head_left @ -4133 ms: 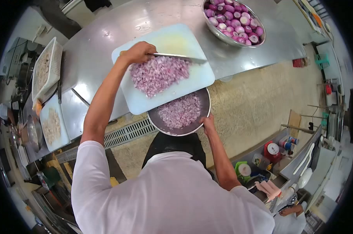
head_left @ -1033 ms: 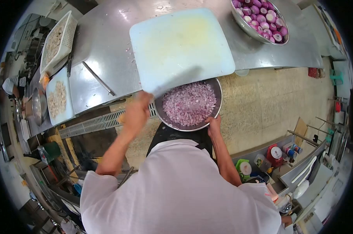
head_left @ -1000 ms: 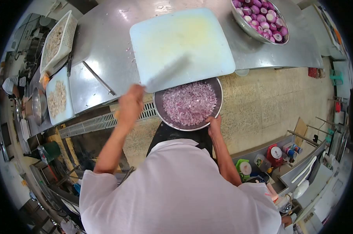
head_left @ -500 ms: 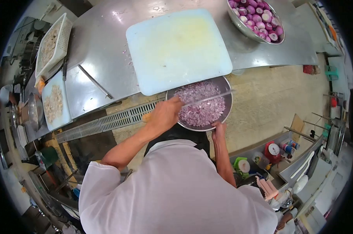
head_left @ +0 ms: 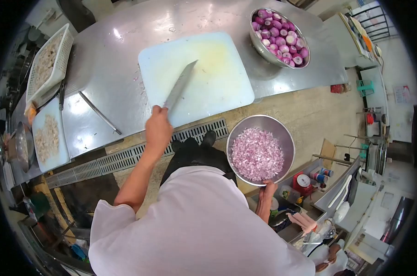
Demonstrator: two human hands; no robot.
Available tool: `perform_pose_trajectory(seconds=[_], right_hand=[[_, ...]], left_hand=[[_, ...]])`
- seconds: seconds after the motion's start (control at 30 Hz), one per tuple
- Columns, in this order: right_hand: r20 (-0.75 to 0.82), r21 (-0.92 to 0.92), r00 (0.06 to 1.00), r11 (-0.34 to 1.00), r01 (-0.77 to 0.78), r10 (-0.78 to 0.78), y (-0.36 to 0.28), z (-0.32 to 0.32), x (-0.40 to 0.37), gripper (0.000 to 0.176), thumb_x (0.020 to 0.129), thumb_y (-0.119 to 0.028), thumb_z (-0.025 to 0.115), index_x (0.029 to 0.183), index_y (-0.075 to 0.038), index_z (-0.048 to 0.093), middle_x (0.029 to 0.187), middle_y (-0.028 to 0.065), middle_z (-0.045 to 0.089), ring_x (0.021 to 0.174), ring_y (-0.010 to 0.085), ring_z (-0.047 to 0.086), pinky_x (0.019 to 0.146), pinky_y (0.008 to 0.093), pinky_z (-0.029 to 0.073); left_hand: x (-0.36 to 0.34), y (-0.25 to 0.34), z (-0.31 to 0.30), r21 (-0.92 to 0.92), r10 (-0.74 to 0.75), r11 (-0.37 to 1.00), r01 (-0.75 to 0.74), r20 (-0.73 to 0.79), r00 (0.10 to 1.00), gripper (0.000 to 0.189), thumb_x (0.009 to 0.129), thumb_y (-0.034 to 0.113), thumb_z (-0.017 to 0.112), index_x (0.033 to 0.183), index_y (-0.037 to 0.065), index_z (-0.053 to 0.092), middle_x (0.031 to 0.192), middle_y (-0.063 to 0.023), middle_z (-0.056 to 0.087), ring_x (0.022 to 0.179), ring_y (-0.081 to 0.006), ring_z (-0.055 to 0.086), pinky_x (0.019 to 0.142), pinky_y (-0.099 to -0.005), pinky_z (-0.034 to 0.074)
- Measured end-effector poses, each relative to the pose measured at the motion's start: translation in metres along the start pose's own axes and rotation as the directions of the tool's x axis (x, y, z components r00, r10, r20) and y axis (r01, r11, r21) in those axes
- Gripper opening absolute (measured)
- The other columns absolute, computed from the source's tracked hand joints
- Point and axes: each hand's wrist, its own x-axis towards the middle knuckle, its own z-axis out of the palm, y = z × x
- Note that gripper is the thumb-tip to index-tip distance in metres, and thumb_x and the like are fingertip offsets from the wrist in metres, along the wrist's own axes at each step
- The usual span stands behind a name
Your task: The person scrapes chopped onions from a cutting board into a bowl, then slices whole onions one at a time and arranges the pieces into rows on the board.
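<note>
In the head view my left hand (head_left: 159, 129) is closed around the handle of a large knife (head_left: 180, 85). The blade lies over the white cutting board (head_left: 227, 80), its tip pointing away from me. My right hand (head_left: 267, 187) grips the near rim of a metal bowl (head_left: 286, 134), held off to my right, beyond the table's edge. Finely chopped red onion (head_left: 257, 154) fills the lower part of this bowl. Another metal bowl (head_left: 260, 45), heaped with whole peeled red onions (head_left: 282, 37), stands on the table right of the board.
A steel table (head_left: 107, 60) carries a sharpening rod (head_left: 99, 112) on the left. Farther left are a white basket (head_left: 63, 55) and a smaller board (head_left: 56, 154) with pale chopped pieces. A red scale (head_left: 303, 184) sits on a low shelf to the right. Floor grating (head_left: 98, 165) runs below the table.
The knife has moved from over the chopped onion to over the cutting board. My right hand has carried the bowl rightward, away from the board's edge. The head view has shifted slightly.
</note>
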Motion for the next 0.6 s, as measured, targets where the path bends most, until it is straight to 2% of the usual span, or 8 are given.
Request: perform_pose_trajectory(seconds=[0.1, 0.17, 0.23, 0.33, 0.43, 0.47, 0.53, 0.6], right_hand=[[0.008, 0.031, 1.000, 0.999, -0.020, 0.020, 0.004, 0.026, -0.005, 0.047, 0.060, 0.009, 0.052, 0.107, 0.004, 0.058, 0.089, 0.0071, 0.058, 0.071, 0.0231, 0.059, 0.065, 0.0384, 0.055], [0.003, 0.011, 0.995, 0.995, -0.102, 0.102, 0.023, 0.042, -0.006, 0.041, 0.059, 0.008, 0.055, 0.098, 0.001, 0.056, 0.086, 0.0096, 0.057, 0.069, 0.0251, 0.058, 0.058, 0.0406, 0.054], [0.042, 0.000, 0.990, 0.990, -0.138, 0.137, 0.045, 0.058, -0.003, 0.037, 0.058, 0.006, 0.056, 0.094, -0.002, 0.055, 0.078, 0.0072, 0.054, 0.063, 0.0241, 0.057, 0.051, 0.0386, 0.051], [0.149, 0.008, 0.971, 0.982, -0.190, 0.187, 0.063, 0.081, -0.003, 0.035, 0.059, 0.005, 0.056, 0.093, -0.004, 0.056, 0.072, 0.0045, 0.052, 0.057, 0.0221, 0.054, 0.046, 0.0351, 0.045], [0.200, 0.065, 0.957, 0.972, -0.227, 0.210, 0.058, 0.085, -0.016, 0.034, 0.059, 0.004, 0.056, 0.091, -0.005, 0.057, 0.071, 0.0033, 0.052, 0.055, 0.0202, 0.052, 0.042, 0.0334, 0.039], [0.117, 0.068, 0.976, 0.979, -0.193, 0.184, 0.066, 0.080, -0.011, 0.033, 0.059, 0.004, 0.056, 0.091, -0.005, 0.057, 0.070, 0.0031, 0.052, 0.055, 0.0186, 0.051, 0.042, 0.0339, 0.037], [0.077, 0.069, 0.980, 0.980, -0.188, 0.183, 0.065, 0.059, -0.007, 0.033, 0.060, 0.004, 0.055, 0.091, -0.005, 0.056, 0.072, 0.0027, 0.052, 0.056, 0.0193, 0.052, 0.044, 0.0348, 0.039], [0.002, 0.133, 0.995, 0.986, -0.101, 0.102, 0.050, 0.051, -0.013, 0.031, 0.060, 0.005, 0.055, 0.090, -0.004, 0.054, 0.080, 0.0042, 0.053, 0.068, 0.0222, 0.055, 0.055, 0.0386, 0.046]], left_hand=[[-0.015, 0.040, 0.020, -0.081, -0.030, 0.996, 0.041, 0.132, 0.991, 0.023, 0.077, -0.004, 0.056, 0.099, -0.009, 0.063, 0.096, -0.0236, 0.058, 0.075, -0.0453, 0.064, 0.070, -0.0519, 0.054], [-0.033, 0.048, 0.040, -0.173, 0.213, 0.967, -0.189, 0.130, 0.968, 0.019, 0.076, -0.004, 0.056, 0.094, -0.009, 0.062, 0.095, -0.0232, 0.058, 0.071, -0.0452, 0.064, 0.069, -0.0535, 0.053], [-0.039, 0.070, 0.037, -0.236, 0.320, 0.941, -0.244, 0.379, 0.868, 0.021, 0.076, -0.003, 0.057, 0.095, -0.008, 0.062, 0.095, -0.0226, 0.058, 0.077, -0.0437, 0.065, 0.072, -0.0511, 0.054], [-0.040, 0.082, 0.029, -0.392, 0.476, 0.865, -0.312, 0.451, 0.755, 0.023, 0.075, -0.003, 0.059, 0.097, -0.007, 0.064, 0.095, -0.0213, 0.059, 0.083, -0.0412, 0.065, 0.075, -0.0488, 0.054], [-0.038, 0.070, 0.023, -0.527, 0.502, 0.789, -0.315, 0.257, 0.826, 0.014, 0.077, -0.003, 0.060, 0.091, -0.003, 0.062, 0.093, -0.0195, 0.059, 0.082, -0.0409, 0.061, 0.070, -0.0456, 0.052], [-0.033, 0.062, 0.017, -0.533, 0.512, 0.783, -0.321, 0.259, 0.819, 0.014, 0.077, -0.003, 0.060, 0.091, -0.003, 0.062, 0.093, -0.0195, 0.059, 0.082, -0.0409, 0.061, 0.070, -0.0456, 0.052], [-0.016, 0.046, -0.004, -0.482, 0.355, 0.853, -0.200, 0.253, 0.900, 0.017, 0.076, -0.002, 0.064, 0.093, -0.005, 0.066, 0.092, -0.0181, 0.062, 0.083, -0.0377, 0.063, 0.074, -0.0446, 0.052], [-0.009, 0.020, -0.002, -0.538, 0.081, 0.833, 0.130, 0.351, 0.933, 0.013, 0.083, 0.000, 0.065, 0.095, -0.005, 0.065, 0.078, -0.0142, 0.063, 0.069, -0.0273, 0.063, 0.062, -0.0370, 0.052]])
